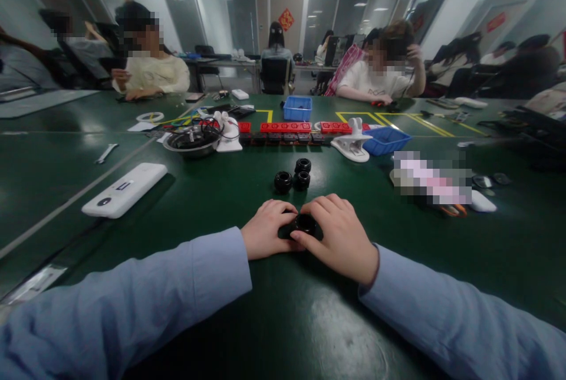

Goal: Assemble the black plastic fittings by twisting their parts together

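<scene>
Just in front of me on the green table (212, 191), both hands are curled round small black rubber tyres. My right hand (338, 235) grips a black tyre (306, 224) with its hole facing up, thumb on the near side and fingers on the far side. My left hand (267, 229) closes from the other side, its thumb and fingers around a dark piece partly hidden; I cannot tell if this is the same tyre or a second one. A little beyond stand three more tyres: one at the left (283, 182), one at the right (302, 180) and one behind (303, 165).
A white power bank-like device (126, 190) and a wrench (107, 153) lie at left. Farther back are a metal bowl (192, 148), a red power strip (285, 127), white clips (352, 143) and blue bins (385, 140). Other people sit across the table.
</scene>
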A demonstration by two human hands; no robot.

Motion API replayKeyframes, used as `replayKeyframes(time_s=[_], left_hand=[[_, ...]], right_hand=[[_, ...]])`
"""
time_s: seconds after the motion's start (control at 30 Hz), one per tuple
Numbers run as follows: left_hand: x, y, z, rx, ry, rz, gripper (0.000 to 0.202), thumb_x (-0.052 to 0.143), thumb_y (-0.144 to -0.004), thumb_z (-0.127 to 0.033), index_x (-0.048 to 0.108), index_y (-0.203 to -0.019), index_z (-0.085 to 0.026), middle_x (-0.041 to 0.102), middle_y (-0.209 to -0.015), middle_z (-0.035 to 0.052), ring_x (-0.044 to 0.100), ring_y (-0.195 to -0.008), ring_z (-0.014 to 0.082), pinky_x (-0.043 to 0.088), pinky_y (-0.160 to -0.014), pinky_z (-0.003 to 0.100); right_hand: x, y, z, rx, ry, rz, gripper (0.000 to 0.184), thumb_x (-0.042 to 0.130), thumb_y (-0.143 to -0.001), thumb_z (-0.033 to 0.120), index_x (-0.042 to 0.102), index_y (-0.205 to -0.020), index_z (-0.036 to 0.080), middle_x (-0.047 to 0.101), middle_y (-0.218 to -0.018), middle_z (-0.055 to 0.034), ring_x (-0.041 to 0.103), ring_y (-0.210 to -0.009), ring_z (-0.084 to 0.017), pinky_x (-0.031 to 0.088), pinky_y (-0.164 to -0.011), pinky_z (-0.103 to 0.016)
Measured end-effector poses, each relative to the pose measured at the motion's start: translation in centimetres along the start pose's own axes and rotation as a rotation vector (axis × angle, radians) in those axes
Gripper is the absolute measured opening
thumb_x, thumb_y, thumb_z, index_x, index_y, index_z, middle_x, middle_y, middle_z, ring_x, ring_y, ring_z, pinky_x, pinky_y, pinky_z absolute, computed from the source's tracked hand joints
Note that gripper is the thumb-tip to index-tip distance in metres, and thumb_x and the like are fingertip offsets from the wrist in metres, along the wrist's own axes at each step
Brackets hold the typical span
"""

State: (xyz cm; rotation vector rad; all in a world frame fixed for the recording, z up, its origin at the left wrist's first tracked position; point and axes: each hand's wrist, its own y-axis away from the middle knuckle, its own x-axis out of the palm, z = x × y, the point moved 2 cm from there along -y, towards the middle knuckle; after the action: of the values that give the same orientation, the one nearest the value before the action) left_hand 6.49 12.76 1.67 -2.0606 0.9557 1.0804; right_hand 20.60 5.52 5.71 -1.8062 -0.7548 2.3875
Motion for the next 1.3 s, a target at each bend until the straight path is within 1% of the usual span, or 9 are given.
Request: replayKeyframes(time_s=[0.07, 0.13, 0.27, 0.5, 0.7, 0.83, 0.93, 1.07, 1.3], left_hand=[[0.02, 0.01, -0.03, 0.0, -0.006, -0.01, 0.038, 0.07, -0.068, -0.044, 0.062, -0.095, -0.018, 0.057, -0.11, 0.007, 0.05, -0.105, 0.025, 0.036, -0.097, 0.044], [0.07, 0.02, 0.0, 0.001, -0.012, -0.016, 0.036, 0.07, -0.068, -0.042, 0.062, -0.094, -0.019, 0.057, -0.109, 0.0068, 0.05, -0.105, 0.0249, 0.036, -0.096, 0.043], [0.15, 0.03, 0.1, 0.001, -0.019, -0.008, 0.033, 0.068, -0.069, -0.036, 0.062, -0.096, -0.019, 0.057, -0.11, 0.0071, 0.049, -0.105, 0.0251, 0.036, -0.097, 0.044], [0.04, 0.03, -0.02, -0.008, -0.025, 0.012, 0.033, 0.067, -0.07, -0.03, 0.061, -0.1, -0.018, 0.056, -0.112, 0.0078, 0.048, -0.108, 0.0257, 0.035, -0.099, 0.045], [0.13, 0.01, 0.14, -0.004, -0.033, 0.024, 0.03, 0.068, -0.07, -0.033, 0.062, -0.095, -0.018, 0.055, -0.112, 0.0081, 0.048, -0.107, 0.0258, 0.035, -0.099, 0.045], [0.22, 0.01, 0.23, 0.001, -0.035, 0.012, 0.036, 0.069, -0.069, -0.034, 0.061, -0.1, -0.018, 0.056, -0.11, 0.0079, 0.048, -0.106, 0.0259, 0.035, -0.098, 0.045], [0.19, 0.0, 0.16, 0.001, -0.023, 0.004, 0.039, 0.07, -0.068, -0.034, 0.061, -0.101, -0.017, 0.056, -0.11, 0.0079, 0.048, -0.106, 0.0258, 0.035, -0.098, 0.045], [0.1, -0.03, 0.06, -0.014, -0.002, 0.017, 0.041, 0.072, -0.067, -0.035, 0.061, -0.101, -0.017, 0.056, -0.112, 0.008, 0.048, -0.108, 0.0261, 0.033, -0.1, 0.046], [0.14, 0.02, 0.18, -0.027, -0.019, 0.037, 0.046, 0.071, -0.068, -0.042, 0.061, -0.106, -0.018, 0.054, -0.113, 0.0087, 0.046, -0.11, 0.0263, 0.032, -0.101, 0.048]], right_hand=[[0.14, 0.0, 0.03, -0.011, 0.044, 0.026, 0.025, 0.062, -0.078, 0.04, 0.059, -0.085, 0.016, 0.058, -0.084, -0.0064, 0.047, -0.082, -0.021, 0.032, -0.07, -0.032], [0.24, 0.01, 0.06, -0.035, 0.063, 0.018, 0.023, 0.063, -0.078, 0.037, 0.059, -0.082, 0.015, 0.057, -0.081, -0.0065, 0.047, -0.08, -0.02, 0.032, -0.069, -0.031], [0.52, -0.01, 0.07, -0.058, 0.057, -0.003, 0.021, 0.064, -0.076, 0.033, 0.058, -0.082, 0.015, 0.055, -0.081, -0.006, 0.046, -0.078, -0.019, 0.033, -0.069, -0.03], [0.93, 0.05, 0.04, -0.066, 0.019, 0.015, 0.019, 0.063, -0.074, 0.027, 0.058, -0.085, 0.013, 0.055, -0.083, -0.0069, 0.046, -0.079, -0.02, 0.036, -0.072, -0.032], [0.72, -0.01, -0.1, -0.049, -0.057, 0.076, 0.027, 0.062, -0.076, 0.028, 0.06, -0.1, 0.014, 0.054, -0.088, -0.007, 0.046, -0.081, -0.019, 0.037, -0.074, -0.033], [0.35, -0.15, -0.02, -0.072, -0.093, 0.128, 0.024, 0.06, -0.076, 0.024, 0.063, -0.099, 0.016, 0.055, -0.089, -0.007, 0.045, -0.081, -0.019, 0.037, -0.073, -0.032], [0.25, -0.12, 0.01, -0.1, -0.15, 0.151, 0.027, 0.058, -0.076, 0.02, 0.062, -0.103, 0.017, 0.056, -0.095, -0.0076, 0.046, -0.085, -0.019, 0.039, -0.076, -0.033], [0.29, 0.03, 0.04, -0.156, -0.215, 0.147, 0.035, 0.055, -0.075, 0.016, 0.06, -0.109, 0.016, 0.056, -0.105, -0.0086, 0.046, -0.089, -0.02, 0.04, -0.081, -0.035], [0.4, 0.11, 0.17, -0.206, -0.257, 0.113, 0.04, 0.05, -0.069, 0.009, 0.062, -0.107, 0.015, 0.058, -0.109, -0.0077, 0.046, -0.087, -0.02, 0.041, -0.079, -0.036]])
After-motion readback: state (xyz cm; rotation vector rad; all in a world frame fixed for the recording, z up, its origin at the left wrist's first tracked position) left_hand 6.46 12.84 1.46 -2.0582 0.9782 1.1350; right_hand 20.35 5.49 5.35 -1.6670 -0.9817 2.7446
